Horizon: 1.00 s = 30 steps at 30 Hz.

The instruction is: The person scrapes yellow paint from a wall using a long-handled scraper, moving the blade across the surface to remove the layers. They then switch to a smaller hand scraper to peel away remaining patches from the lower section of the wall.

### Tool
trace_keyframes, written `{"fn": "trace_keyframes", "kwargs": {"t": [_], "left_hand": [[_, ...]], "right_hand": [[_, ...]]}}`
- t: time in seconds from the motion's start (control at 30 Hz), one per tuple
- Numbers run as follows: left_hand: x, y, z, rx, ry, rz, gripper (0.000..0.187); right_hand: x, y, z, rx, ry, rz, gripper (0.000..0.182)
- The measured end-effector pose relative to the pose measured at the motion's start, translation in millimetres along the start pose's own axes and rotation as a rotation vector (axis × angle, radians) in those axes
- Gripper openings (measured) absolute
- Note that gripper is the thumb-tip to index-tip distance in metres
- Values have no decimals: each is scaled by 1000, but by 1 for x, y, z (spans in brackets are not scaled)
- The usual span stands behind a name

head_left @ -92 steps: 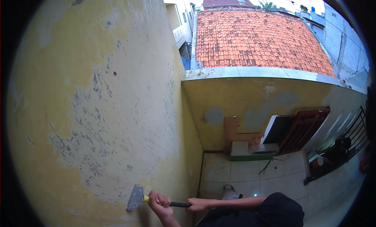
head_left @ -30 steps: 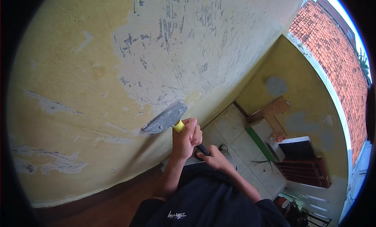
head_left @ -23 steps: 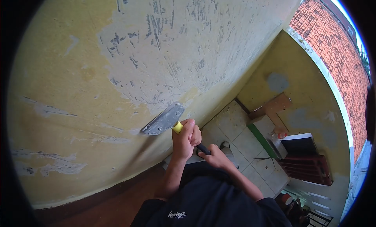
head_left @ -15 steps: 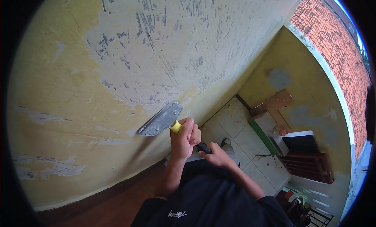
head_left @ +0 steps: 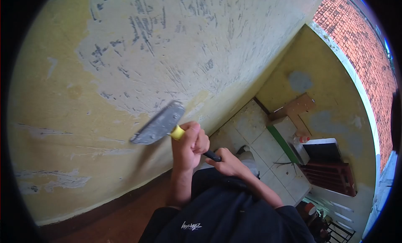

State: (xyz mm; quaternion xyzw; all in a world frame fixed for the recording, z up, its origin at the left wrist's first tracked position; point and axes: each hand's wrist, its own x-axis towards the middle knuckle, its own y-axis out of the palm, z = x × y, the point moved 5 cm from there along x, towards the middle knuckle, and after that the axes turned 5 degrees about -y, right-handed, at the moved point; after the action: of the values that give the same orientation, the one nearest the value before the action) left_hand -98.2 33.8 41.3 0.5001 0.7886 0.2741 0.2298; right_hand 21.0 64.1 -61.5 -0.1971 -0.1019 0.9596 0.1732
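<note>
in the head view, in front of the lower part of the large, flat, yellow-painted wall [head_left: 75, 92], is a broad grey metal scraper [head_left: 159, 125] with a yellow collar [head_left: 177, 133] and a black rod-like handle [head_left: 212, 155]. its blade slants, 1 end down toward the wall's left side and the other up toward a pale patch [head_left: 176, 42] marked with dark grey scratches. the blade is slightly blurred, and i cannot tell whether its edge touches the wall.

the left hand [head_left: 189, 146] is just beside the collar, its fingers closed around the handle. the right hand [head_left: 226, 162] grips the handle farther back, nearer the black cloth shirt [head_left: 222, 209] with white lettering, its fingers curled around it. the 2 hands are near each other but apart.

at the far edge of the pale square-tiled floor [head_left: 264, 146], along the foot of the low yellow wall [head_left: 331, 92], is a white-topped box with a green side [head_left: 284, 125]. a flat brown board [head_left: 295, 107] is tilted just behind it, and a clear plastic bottle with red on it [head_left: 301, 139] is beside its right end. next come a dark panel with a white edge [head_left: 322, 151] and a dark red slatted frame [head_left: 328, 176]. beyond the low wall's top edge is an orange tiled roof [head_left: 351, 33].
</note>
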Motion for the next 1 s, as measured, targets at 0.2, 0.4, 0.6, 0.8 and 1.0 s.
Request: {"fn": "trace_keyframes", "kwargs": {"t": [0.2, 0.4, 0.6, 0.8, 1.0], "left_hand": [[0, 2, -8, 62, 16, -6, 41], [3, -16, 31, 46, -50, -109, 41], [2, -14, 33, 50, -67, -129, 41], [1, -11, 32, 47, -75, -124, 41], [1, -9, 29, 56, -88, -110, 41]], "right_hand": [[7, 1, -1, -8, -56, 19, 43], [3, 8, -41, 20, 22, 28, 45], [-3, 9, -45, 40, 72, 19, 45], [-8, 6, -42, 14, 87, 45, 46], [-9, 7, -39, 62, 56, 35, 47]]}}
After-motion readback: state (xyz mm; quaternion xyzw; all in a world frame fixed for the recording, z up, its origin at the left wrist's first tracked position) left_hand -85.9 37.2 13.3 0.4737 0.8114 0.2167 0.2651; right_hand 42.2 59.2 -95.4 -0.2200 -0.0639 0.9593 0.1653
